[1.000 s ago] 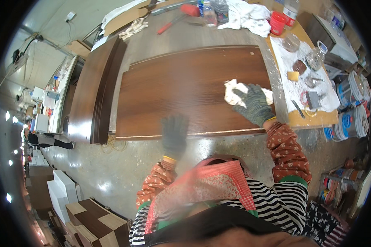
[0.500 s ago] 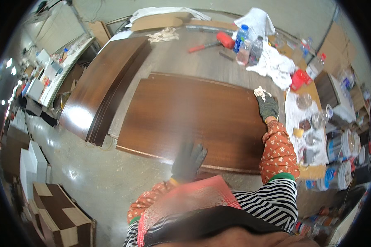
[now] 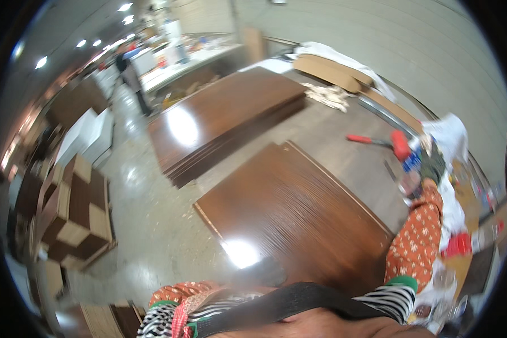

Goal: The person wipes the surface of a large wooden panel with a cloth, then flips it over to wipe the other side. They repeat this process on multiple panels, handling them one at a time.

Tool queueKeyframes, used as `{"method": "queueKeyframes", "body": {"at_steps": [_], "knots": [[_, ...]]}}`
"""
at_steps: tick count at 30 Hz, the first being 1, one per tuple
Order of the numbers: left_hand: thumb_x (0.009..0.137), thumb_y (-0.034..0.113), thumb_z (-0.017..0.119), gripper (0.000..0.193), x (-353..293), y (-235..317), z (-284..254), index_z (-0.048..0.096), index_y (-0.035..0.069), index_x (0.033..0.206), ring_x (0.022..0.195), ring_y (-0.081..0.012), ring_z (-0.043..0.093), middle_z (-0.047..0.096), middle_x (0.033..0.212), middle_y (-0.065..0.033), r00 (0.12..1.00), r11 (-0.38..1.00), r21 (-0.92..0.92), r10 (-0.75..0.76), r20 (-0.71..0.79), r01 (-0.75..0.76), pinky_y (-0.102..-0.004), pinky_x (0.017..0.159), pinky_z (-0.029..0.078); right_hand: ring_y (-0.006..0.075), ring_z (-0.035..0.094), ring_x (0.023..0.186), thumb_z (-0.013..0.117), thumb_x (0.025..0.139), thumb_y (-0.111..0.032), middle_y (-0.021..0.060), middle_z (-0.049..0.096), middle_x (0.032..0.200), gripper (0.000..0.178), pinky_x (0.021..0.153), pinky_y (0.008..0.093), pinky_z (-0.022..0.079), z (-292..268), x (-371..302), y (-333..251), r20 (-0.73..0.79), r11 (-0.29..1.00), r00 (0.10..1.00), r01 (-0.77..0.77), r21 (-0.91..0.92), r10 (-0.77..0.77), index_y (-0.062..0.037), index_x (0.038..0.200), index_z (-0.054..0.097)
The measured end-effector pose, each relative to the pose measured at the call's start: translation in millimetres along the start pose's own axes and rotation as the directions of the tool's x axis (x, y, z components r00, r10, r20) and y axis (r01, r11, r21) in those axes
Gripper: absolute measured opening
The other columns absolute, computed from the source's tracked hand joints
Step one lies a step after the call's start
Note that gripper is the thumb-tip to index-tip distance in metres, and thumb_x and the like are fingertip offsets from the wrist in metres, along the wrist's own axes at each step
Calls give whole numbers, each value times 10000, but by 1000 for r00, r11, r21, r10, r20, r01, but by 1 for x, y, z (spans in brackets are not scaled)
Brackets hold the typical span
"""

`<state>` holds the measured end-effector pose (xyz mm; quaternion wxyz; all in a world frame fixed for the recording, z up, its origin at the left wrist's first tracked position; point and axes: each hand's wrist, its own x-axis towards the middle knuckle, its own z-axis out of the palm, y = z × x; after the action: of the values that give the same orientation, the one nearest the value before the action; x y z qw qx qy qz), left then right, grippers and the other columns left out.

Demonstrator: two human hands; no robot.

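My right hand (image 3: 432,168), in a dark grey glove, reaches out at the far right with a crumpled white cloth (image 3: 427,143) at its fingers. Right beside it are a blue-labelled bottle (image 3: 412,161) and a clear bottle with pinkish contents (image 3: 409,185); whether the hand touches them is unclear. A glossy brown wooden panel (image 3: 304,208) lies in front of me, with streaks across its surface and another panel edge showing beneath. My left hand (image 3: 259,272), gloved too, is at the panel's near edge, its fingers smeared by blur.
A stack of brown panels (image 3: 231,118) stands at the left rear. A red-headed mallet (image 3: 399,145) lies on the grey table (image 3: 343,132) near the bottles. Beyond are a cream rag (image 3: 328,97) and cardboard (image 3: 327,72). A person (image 3: 130,79) stands far left, past stacked boxes (image 3: 76,203).
My right hand has left the panel's right end and moved out to the bottles with the cloth. The view has turned left. My left hand sits lower in the picture, near the panel edge.
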<state>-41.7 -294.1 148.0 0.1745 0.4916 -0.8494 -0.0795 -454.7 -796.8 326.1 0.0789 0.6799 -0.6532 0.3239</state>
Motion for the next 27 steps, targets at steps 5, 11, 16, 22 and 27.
{"method": "queueKeyframes", "body": {"at_steps": [5,11,16,22,27], "knots": [[1015,321,470,504,-2,-5,15,454,89,1462,1407,-328,394,470,1485,-116,998,952,-298,-67,20,70,-520,1205,272,421,606,1124,575,928,-403,225,649,1199,461,978,490,462,41,9,27,288,982,958,44,-186,12,-98,1271,620],[1009,333,488,521,-9,-17,29,453,75,1460,1404,-320,395,457,1496,-115,990,794,-593,-127,52,134,-508,1205,272,422,610,1105,598,912,-370,220,652,1180,434,962,493,469,47,-8,59,388,965,921,131,-227,-34,-92,1244,624],[1003,343,502,536,-4,-7,25,451,64,1458,1402,-314,395,446,1506,-113,972,415,-892,-215,97,181,-497,1205,272,413,611,1088,637,871,-271,224,647,1122,343,916,478,494,38,-58,28,236,962,961,190,-196,-142,-67,1147,647],[947,356,611,669,22,-22,-64,403,34,1495,1331,-338,458,447,1507,-120,999,874,-483,-35,33,47,-494,1179,295,370,617,1062,738,791,-147,169,627,1145,323,932,460,493,-55,-127,-111,35,764,785,591,259,-619,-128,1107,674],[802,418,784,829,75,-30,-128,465,7,1448,1425,-441,363,435,1500,-234,886,989,-87,-149,-440,123,-521,1189,294,329,603,1060,723,770,-106,103,633,1094,273,897,444,499,-139,-208,-235,-218,386,542,777,497,-812,-114,1036,663]]}}
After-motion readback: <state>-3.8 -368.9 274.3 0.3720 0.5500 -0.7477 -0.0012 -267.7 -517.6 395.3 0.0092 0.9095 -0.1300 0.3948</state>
